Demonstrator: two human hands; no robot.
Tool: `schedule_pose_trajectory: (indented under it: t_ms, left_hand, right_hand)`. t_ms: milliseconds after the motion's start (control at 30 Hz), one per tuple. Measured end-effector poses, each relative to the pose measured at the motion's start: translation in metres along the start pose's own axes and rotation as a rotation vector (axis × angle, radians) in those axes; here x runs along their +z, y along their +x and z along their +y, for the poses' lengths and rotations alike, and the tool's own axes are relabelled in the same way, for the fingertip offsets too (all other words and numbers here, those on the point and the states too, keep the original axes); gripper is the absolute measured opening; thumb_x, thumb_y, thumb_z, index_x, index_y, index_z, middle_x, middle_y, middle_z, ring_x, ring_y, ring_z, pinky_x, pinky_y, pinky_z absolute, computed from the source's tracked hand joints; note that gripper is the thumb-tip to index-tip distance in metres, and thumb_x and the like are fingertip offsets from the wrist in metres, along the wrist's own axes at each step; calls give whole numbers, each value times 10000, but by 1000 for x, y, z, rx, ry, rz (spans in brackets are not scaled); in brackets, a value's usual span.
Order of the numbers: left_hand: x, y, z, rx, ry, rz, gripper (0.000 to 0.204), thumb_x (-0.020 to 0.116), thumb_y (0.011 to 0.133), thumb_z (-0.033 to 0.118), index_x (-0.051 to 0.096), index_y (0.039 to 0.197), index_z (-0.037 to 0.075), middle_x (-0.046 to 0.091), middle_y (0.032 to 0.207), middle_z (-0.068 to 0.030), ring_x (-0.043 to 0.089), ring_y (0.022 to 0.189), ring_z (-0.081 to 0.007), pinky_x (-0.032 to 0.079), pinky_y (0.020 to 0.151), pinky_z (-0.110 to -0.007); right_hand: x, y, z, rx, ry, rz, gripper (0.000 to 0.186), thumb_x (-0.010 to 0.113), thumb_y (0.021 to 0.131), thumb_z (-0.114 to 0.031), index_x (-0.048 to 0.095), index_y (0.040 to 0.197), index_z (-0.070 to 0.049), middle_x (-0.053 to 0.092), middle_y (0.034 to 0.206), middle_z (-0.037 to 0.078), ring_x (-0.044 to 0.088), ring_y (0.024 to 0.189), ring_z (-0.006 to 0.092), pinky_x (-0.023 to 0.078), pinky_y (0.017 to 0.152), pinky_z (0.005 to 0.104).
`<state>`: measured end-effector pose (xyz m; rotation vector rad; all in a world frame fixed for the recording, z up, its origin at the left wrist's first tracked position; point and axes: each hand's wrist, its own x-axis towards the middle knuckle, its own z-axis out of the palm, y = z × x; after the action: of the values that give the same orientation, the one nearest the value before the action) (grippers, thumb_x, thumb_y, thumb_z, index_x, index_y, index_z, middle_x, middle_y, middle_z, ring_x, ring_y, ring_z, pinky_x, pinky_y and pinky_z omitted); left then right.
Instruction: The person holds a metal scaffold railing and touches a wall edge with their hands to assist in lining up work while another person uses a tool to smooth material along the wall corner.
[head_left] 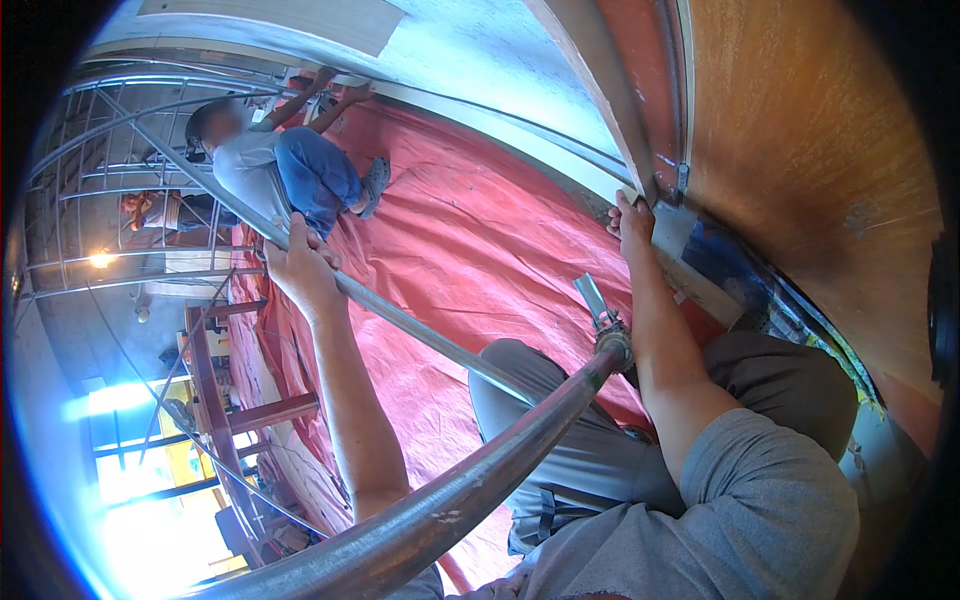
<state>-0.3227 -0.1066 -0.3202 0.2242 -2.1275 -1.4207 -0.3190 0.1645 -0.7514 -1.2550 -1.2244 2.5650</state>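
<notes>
metal pole (420, 335) in left hand (300, 268)

No packages, labels, signs or screens in view.
The scene holds only scaffold poles, a red tarpaulin and timber boards; the small blue and patterned patch at the wall's foot on the right may be printed sheeting, though the fisheye edge blurs it too much to tell.

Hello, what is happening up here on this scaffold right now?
A person sits high on a red tarp. Their left hand has its grip closed around a long metal scaffold pipe. Their right hand holds the edge of a wooden board near a metal bracket. Another person crouches farther along the tarp, both hands at the wall edge.
</notes>
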Motion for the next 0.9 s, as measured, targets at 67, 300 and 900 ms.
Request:
schedule_pose_trajectory:
  t_ms: [67,300,900]
  left_hand:
    - [0,0,0,-4,-2,2,124,577,1002,108,485,991,26,443,659,4,392,423,-62,344,362,-240]
    - [1,0,0,-7,-14,4,124,576,1005,110,486,995,25,438,662,4,391,423,-61,341,357,-236]
    - [0,1,0,-21,-3,3,112,564,1001,95,479,1013,23,423,666,3,400,420,-70,353,358,-241]
  right_hand:
    - [0,1,0,-1,6,-4,250,711,951,-317,612,1057,-112,625,737,0,514,511,82,509,537,317]
    - [0,2,2,-1,0,-5,248,716,950,-311,607,1048,-111,618,731,1,509,506,80,505,528,314]
    - [-1,2,0,7,-18,-8,259,716,949,-316,617,1068,-108,616,751,1,509,516,74,510,532,308]
